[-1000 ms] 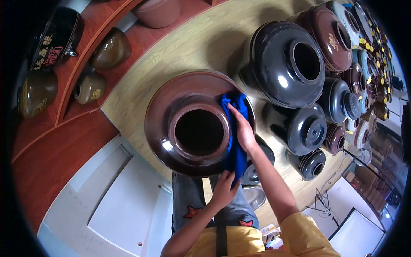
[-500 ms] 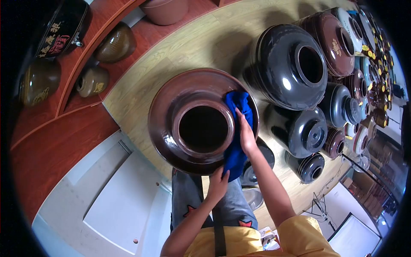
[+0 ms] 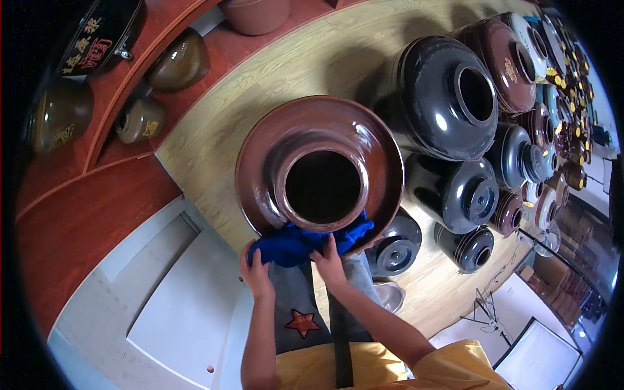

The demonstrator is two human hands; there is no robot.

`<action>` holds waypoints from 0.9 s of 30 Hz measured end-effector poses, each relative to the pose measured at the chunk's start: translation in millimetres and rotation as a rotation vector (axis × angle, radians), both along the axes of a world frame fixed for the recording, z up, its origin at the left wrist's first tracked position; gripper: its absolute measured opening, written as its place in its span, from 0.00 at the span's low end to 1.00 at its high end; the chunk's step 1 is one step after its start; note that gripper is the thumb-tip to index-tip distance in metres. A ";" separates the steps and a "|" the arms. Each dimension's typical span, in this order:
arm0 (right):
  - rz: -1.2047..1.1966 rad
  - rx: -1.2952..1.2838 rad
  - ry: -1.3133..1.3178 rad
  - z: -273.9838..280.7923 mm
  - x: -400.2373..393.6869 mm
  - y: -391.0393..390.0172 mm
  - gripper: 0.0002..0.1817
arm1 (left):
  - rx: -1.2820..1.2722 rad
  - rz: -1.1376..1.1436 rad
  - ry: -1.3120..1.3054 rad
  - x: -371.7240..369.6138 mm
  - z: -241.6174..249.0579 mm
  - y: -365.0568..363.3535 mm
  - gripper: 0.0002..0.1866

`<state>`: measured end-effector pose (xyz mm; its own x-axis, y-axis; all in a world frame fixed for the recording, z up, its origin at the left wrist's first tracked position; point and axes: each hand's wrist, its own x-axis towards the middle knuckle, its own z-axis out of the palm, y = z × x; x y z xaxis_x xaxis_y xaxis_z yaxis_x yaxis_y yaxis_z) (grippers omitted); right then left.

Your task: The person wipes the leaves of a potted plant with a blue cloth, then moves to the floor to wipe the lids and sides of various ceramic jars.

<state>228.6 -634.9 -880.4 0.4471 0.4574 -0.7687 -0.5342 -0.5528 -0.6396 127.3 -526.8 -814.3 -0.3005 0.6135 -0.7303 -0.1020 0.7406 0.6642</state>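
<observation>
A brown glazed jar point(image 3: 266, 143) with a wide flared rim stands in front of me, its round dark mouth facing up. The blue cloth point(image 3: 286, 247) is bunched along the jar's near side, between neck and outer rim. At the cloth's left end, my left hand point(image 3: 257, 273) grips it with the thumb on top. My right hand point(image 3: 331, 266) pinches the cloth near its middle, just below the jar's neck. Some fingers of both hands are hidden under the fabric.
Large black jars point(image 3: 429, 97) and a brown jar point(image 3: 500, 65) crowd the floor to the right. A red wooden shelf point(image 3: 123, 91) with small jars point(image 3: 179, 58) curves along the left. A white cabinet panel point(image 3: 195, 305) is at lower left.
Both hands and the cloth have moved from the jar's right side round to its near side, toward the left. The jar appears slightly farther right in view.
</observation>
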 end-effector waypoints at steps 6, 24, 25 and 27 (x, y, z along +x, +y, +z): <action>0.747 -0.299 -0.908 56.6 29.0 29.9 0.39 | 0.188 -0.608 0.276 -14.1 -4.4 42.9 0.11; 0.810 -0.530 -0.541 41.4 -48.0 148.9 0.45 | 0.429 -0.552 -0.046 -54.1 -23.5 120.0 0.15; 0.780 -0.467 -0.558 17.1 -53.0 154.9 0.44 | 0.414 -0.623 0.012 -51.0 -14.8 132.6 0.14; 0.696 -0.367 -0.540 -15.8 -52.4 175.0 0.42 | 0.475 -0.645 -0.056 -40.5 -11.8 149.5 0.12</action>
